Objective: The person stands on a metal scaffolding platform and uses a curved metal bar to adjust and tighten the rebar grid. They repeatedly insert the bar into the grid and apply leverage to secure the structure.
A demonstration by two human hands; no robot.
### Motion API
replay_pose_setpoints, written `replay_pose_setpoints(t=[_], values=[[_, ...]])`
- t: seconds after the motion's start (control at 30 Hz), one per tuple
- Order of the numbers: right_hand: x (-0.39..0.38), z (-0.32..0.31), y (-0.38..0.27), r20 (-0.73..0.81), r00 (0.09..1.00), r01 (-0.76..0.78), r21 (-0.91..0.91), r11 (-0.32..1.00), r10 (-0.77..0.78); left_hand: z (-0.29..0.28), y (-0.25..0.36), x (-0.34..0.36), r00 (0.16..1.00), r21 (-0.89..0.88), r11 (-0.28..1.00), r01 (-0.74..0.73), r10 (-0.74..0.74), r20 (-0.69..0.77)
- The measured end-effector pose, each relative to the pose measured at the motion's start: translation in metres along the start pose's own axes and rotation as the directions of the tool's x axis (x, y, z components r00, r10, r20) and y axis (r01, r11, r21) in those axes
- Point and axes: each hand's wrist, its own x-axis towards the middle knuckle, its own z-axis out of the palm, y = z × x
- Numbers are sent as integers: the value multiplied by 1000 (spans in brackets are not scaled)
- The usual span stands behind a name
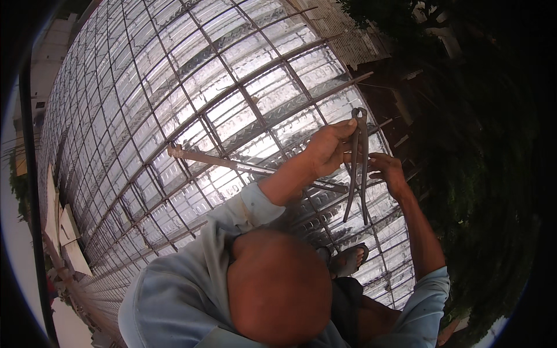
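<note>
So the pincers (359, 156) are hanging handles-down over the rebar grid (280, 59), near its right edge. The left hand's (329, 149) fingers look to be closing on them just below the head, thumb pressing in. The right hand's (390, 171) fingers are curling beside the handles; can't tell whether they're actually gripping. If that thumb's slipping, the pincers are probably dropping through the mesh onto the metal sheeting (229, 124). The long bar (203, 158) is lying across the rods, so a knock could be sending it sliding. And that sandalled foot (348, 261) is risking a snag between rods.
</note>
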Motion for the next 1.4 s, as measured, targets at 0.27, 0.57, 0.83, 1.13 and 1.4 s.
replay_pose_setpoints(t=[0.27, 0.57, 0.83, 1.13, 1.4], values=[[7, 130, 19, 365, 892, 416, -429, 802, -267, -16, 19, -47, 982, 31, 994, -108, 112, -149], [24, 167, 42, 529, 751, 651, -694, 309, -395, 9, 48, -71, 987, 17, 987, -162, 162, -18], [-14, 124, -44, 469, 737, 628, -742, 236, -487, 29, 83, -97, 919, 61, 922, -382, 372, 132], [43, 236, -152, 492, 705, 630, -765, 134, -510, 43, 90, -99, 872, -78, 916, -393, 398, 286], [96, 288, -177, 455, 582, 790, -513, 336, -675, 18, 115, -115, 863, 1, 872, -489, 483, 148]])
